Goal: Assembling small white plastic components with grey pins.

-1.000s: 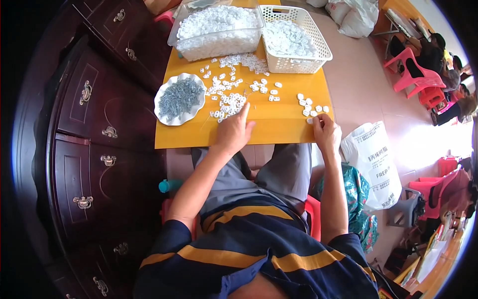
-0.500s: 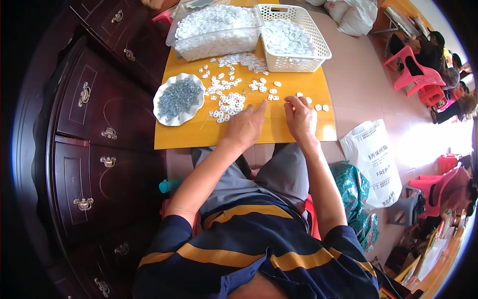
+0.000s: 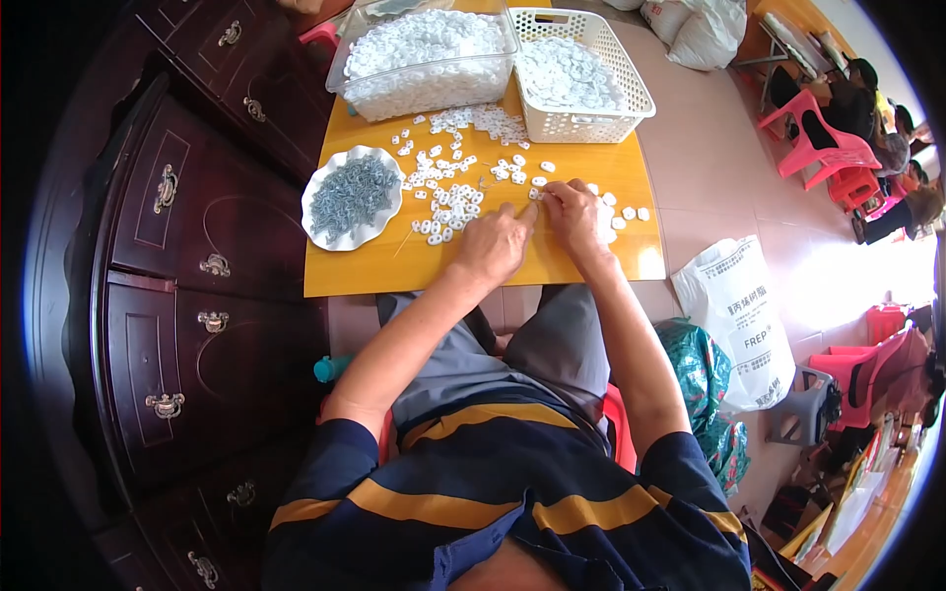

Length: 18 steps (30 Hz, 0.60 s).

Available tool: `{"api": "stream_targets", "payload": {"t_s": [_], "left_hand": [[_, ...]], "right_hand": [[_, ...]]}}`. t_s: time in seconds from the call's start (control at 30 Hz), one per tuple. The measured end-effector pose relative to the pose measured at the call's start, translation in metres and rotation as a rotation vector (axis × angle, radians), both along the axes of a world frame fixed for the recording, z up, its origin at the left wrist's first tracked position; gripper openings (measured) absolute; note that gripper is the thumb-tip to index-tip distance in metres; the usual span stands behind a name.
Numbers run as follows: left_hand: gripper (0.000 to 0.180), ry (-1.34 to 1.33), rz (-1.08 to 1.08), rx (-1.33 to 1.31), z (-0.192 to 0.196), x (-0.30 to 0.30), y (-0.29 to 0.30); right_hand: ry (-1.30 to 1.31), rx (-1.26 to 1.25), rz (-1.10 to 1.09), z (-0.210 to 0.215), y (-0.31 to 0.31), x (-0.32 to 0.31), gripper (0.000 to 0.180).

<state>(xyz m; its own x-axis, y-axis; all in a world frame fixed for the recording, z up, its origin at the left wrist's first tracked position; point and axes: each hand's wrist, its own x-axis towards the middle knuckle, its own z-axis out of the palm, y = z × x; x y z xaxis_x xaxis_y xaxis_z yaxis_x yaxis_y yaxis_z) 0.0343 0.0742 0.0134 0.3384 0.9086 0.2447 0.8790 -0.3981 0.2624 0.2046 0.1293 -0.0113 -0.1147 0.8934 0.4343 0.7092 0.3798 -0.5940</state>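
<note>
White pieces [image 3: 458, 202] lie scattered over the yellow desk [image 3: 394, 274] in the head view, just beyond the left hand [image 3: 498, 241] and right hand [image 3: 579, 219]. Their fingertips come close together; I cannot tell whether either grip holds anything. Farther back, a clear bin [image 3: 515, 41] and a cream basket [image 3: 591, 130] hold heaped white pieces; a wavy-edged dish [image 3: 382, 225] holds grey bits [image 3: 350, 197]. Dark drawers [image 3: 148, 355] stand left, a pink chair [image 3: 845, 158] right.
</note>
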Motion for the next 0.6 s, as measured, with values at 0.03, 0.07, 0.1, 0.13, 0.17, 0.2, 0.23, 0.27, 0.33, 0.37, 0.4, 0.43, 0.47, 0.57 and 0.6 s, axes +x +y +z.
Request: {"api": "stream_targets", "payload": {"t_s": [0.03,0.07,0.1,0.13,0.17,0.2,0.23,0.27,0.33,0.37,0.4,0.43,0.47,0.57,0.6], "left_hand": [[0.039,0.000,0.000,0.000,0.000,0.000,0.000],[0.039,-0.011,0.000,-0.004,0.001,0.001,0.000],[0.039,-0.022,0.000,-0.008,0.001,0.002,0.001],[0.039,-0.023,0.000,-0.008,0.002,0.002,0.000],[0.039,-0.050,0.008,0.000,0.003,0.003,-0.002],[0.039,-0.078,0.016,0.008,0.004,0.004,-0.002],[0.039,-0.078,0.015,0.008,0.004,0.005,-0.002],[0.038,-0.073,-0.002,0.015,0.004,0.007,-0.001],[0.038,-0.067,-0.020,0.024,0.004,0.008,-0.002],[0.034,-0.080,-0.028,0.030,0.003,0.007,-0.002],[0.030,-0.094,-0.035,0.037,0.002,0.006,-0.003],[0.030,-0.093,-0.034,0.038,0.001,0.005,-0.003],[0.030,-0.108,-0.042,0.033,0.000,0.005,-0.003],[0.032,-0.166,-0.034,0.023,0.000,0.004,-0.006],[0.034,-0.209,-0.014,0.021,0.001,0.004,-0.008]], "right_hand": [[0.004,-0.002,0.000,-0.001,0.001,0.000,0.011],[0.007,-0.005,0.001,-0.001,0.001,0.000,0.011],[0.007,-0.005,0.001,-0.001,0.001,0.000,0.011],[0.002,0.001,0.000,-0.001,0.001,0.001,0.011],[-0.002,0.006,0.000,0.000,0.001,0.001,0.011],[-0.002,0.006,-0.001,0.000,0.001,0.001,0.011],[0.011,0.005,0.026,0.001,0.002,0.001,0.011],[0.024,0.005,0.052,0.001,0.003,0.002,0.012],[0.037,0.018,0.088,-0.004,0.009,0.003,0.012],[0.051,0.031,0.125,-0.005,0.012,0.003,0.012],[0.052,0.032,0.125,-0.005,0.016,0.003,0.012],[0.024,0.017,0.156,-0.004,0.021,0.003,0.012],[-0.005,-0.003,0.180,-0.003,0.022,0.004,0.011],[-0.104,-0.078,0.182,0.004,0.025,0.009,0.011],[-0.104,-0.079,0.178,0.005,0.024,0.010,0.011]]}}
